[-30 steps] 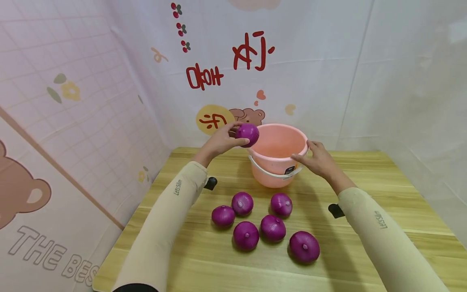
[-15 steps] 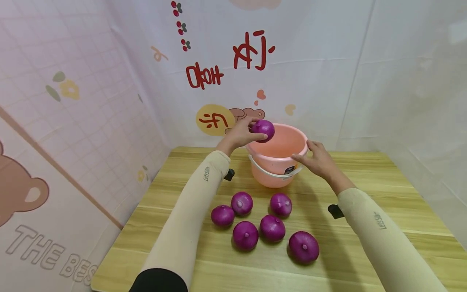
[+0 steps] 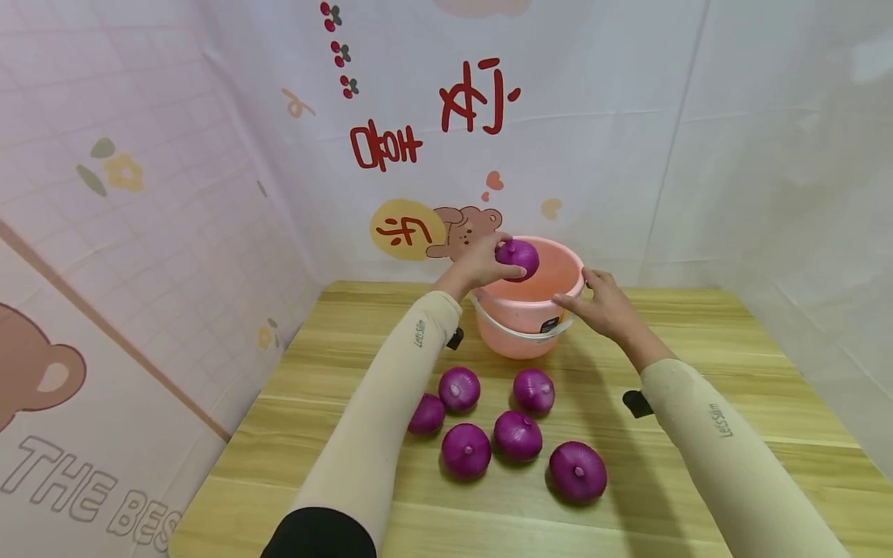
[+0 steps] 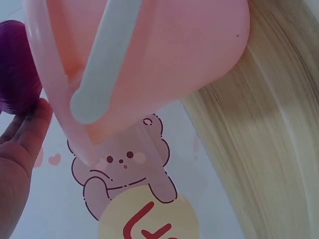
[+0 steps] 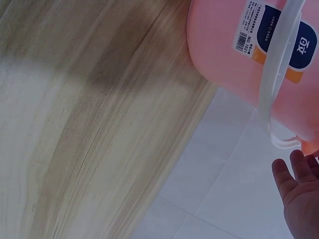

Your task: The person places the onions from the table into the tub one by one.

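In the head view a pink bucket (image 3: 512,341) stands upright at the back of the table, its white handle (image 3: 512,328) hanging down the front. My left hand (image 3: 481,263) grips a purple onion (image 3: 518,260) over the bucket's open mouth. The left wrist view shows that onion (image 4: 17,69) just beyond the rim, with fingertips against it. On the bucket's right side, my right hand (image 3: 605,310) holds the rim between thumb and fingers. Several more purple onions, such as one (image 3: 466,451) near the middle and another (image 3: 577,471) to its right, lie in front of the bucket.
The wooden table (image 3: 725,403) runs back to a white printed curtain (image 3: 607,116). A second curtain (image 3: 139,256) hangs along the left side. My left sleeve (image 3: 377,411) partly covers the leftmost onion (image 3: 427,416).
My left hand has carried the onion rightward from the bucket's left edge to over its mouth, then slightly lower. The right hand keeps its place on the rim.
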`<move>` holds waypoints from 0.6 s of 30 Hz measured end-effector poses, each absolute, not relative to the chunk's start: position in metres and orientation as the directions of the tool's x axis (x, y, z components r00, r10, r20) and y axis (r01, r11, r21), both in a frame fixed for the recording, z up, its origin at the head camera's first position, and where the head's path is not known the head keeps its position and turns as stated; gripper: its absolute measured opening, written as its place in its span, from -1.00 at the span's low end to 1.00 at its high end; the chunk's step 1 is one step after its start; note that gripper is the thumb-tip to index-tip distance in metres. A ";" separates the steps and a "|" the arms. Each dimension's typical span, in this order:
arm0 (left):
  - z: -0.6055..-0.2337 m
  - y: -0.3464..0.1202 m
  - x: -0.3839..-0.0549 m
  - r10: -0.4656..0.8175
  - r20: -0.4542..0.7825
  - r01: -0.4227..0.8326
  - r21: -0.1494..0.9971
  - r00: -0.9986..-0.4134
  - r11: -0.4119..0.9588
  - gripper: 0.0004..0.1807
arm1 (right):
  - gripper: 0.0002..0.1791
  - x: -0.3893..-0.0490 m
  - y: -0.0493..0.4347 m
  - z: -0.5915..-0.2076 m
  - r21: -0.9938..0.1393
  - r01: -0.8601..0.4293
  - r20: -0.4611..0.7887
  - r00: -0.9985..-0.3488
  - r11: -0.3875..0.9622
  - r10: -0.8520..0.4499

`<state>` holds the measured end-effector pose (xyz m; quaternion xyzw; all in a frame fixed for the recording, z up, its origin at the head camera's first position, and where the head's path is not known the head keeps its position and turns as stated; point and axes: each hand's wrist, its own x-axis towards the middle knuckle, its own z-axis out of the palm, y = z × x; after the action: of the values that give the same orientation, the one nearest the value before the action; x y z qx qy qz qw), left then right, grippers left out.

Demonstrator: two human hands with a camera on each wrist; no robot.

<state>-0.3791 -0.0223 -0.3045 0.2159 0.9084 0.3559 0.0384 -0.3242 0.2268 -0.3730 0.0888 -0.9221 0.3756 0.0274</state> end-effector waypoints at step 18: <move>-0.298 -0.053 -0.357 0.459 0.194 0.432 0.754 -0.867 0.495 -0.23 | 0.10 -0.322 0.226 -0.371 -0.686 -0.201 0.130 -0.980 0.700 -0.153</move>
<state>-0.3571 -0.0525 -0.2985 0.2577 0.8645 0.4313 0.0161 -0.3223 0.2260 -0.3712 0.0961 -0.9213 0.3755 0.0315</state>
